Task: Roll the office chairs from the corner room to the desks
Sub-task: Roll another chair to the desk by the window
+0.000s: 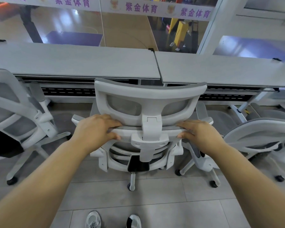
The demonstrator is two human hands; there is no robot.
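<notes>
Fingers of both hands curled over the top edge of the middle chair's (148,129) backrest: the left hand (95,127) took its grip just left of the headrest post, the right hand (199,132) just right of it, thumbs on the near side of the frame. That chair faced the grey tabletop (82,61), its headrest (149,99) reaching up near the front edge, close to the seam where a second tabletop (220,69) met the first. A white mesh chair (15,116) stood close on the left and another (260,137) close on the right, their armrests and caster legs leaving only narrow gaps on either side. Bare grey floor tiles (155,203) lay open behind, where two shoes (93,220) stood.
</notes>
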